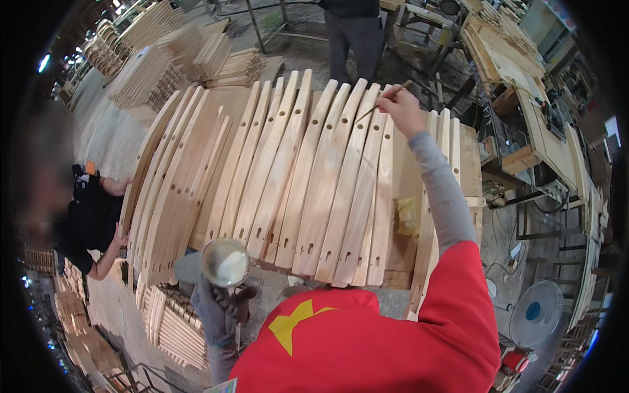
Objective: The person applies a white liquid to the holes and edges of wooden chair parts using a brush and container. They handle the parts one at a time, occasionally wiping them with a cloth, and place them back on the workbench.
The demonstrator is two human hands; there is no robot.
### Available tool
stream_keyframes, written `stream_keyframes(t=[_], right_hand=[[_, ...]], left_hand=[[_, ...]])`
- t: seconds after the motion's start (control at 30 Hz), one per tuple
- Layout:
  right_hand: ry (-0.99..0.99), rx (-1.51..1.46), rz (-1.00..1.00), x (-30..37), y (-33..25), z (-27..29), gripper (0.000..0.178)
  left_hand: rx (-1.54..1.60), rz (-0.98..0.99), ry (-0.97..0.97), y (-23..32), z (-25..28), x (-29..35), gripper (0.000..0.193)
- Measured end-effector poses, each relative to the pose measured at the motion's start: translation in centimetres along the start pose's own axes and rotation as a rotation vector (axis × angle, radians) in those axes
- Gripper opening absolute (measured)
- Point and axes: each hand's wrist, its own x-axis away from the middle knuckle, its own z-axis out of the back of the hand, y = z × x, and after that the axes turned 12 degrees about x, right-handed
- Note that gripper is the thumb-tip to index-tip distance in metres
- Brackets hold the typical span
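In my right hand, bare below a grey sleeve, I pinch a thin brown stick. Its lower end slants down to the far part of a row of pale wooden slats, close to a round hole in one of them; whether it touches is too small to tell. My left hand, in a grey glove, grips a round cup with whitish contents at the near edge of the row. Each slat has a round hole toward its far end and slots at its near end.
A person in a black top holds the leftmost slats. Someone in grey trousers stands beyond the far edge. Stacked wood lies back left, a workbench runs along the right, and a fan stands near right.
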Motion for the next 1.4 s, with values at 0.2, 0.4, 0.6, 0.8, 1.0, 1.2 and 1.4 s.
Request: stream_keyframes(t=[0.2,0.4,0.6,0.8,1.0,1.2,1.4], right_hand=[[-0.105,0.341,0.030,-5.0,2.3,-1.5,0.015],[-0.098,0.606,0.199,-6.1,3.2,-2.3,0.013],[-0.135,0.502,0.177,-6.3,3.8,-3.5,0.017],[-0.163,0.571,0.244,-5.1,2.5,-3.6,0.017],[-0.144,0.581,0.220,-4.5,1.7,-2.2,0.016],[-0.113,0.519,0.215,-3.8,0.7,-1.8,0.017],[-0.118,0.680,0.133,-2.3,-0.9,-1.7,0.015]], left_hand=[[-0.525,-0.311,-0.032,-1.9,5.1,0.2,0.040],[-0.740,-0.505,-0.033,0.0,2.3,1.8,0.061],[-0.670,-0.504,0.014,1.1,1.0,2.3,0.048],[-0.725,-0.384,0.023,1.0,2.2,3.0,0.038],[-0.866,-0.456,0.012,0.6,3.9,2.7,0.040],[-0.443,-0.284,0.036,0.0,3.9,2.6,0.030],[-0.517,-0.328,0.007,0.3,6.0,3.2,0.024]])
